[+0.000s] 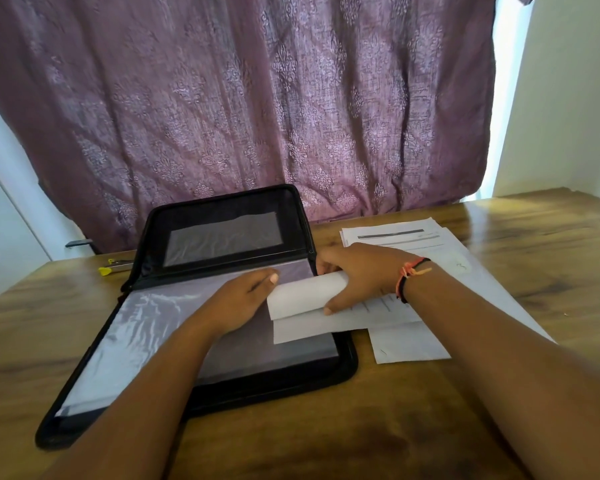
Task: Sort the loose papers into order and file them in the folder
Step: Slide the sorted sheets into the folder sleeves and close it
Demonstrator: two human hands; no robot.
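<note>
Forearms lay over the near edge of the table (326, 445), reaching the folder (349, 362), open left of centre. Left hand (238, 301) rested flat-fingered on its sleeve (136, 327); right hand (357, 275) curled its fingers round a bowed sheet (305, 296), which might crease if pushed in bent.

Bare table (326, 427) nearside; folder (201, 344) and loose papers (413, 341) crowd the middle.

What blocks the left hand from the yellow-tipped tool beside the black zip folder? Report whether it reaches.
Probably yes: the left hand rests flat on the clear plastic sleeve, holding nothing; only the black zip folder's edge lies between it and the yellow-tipped tool.
</note>
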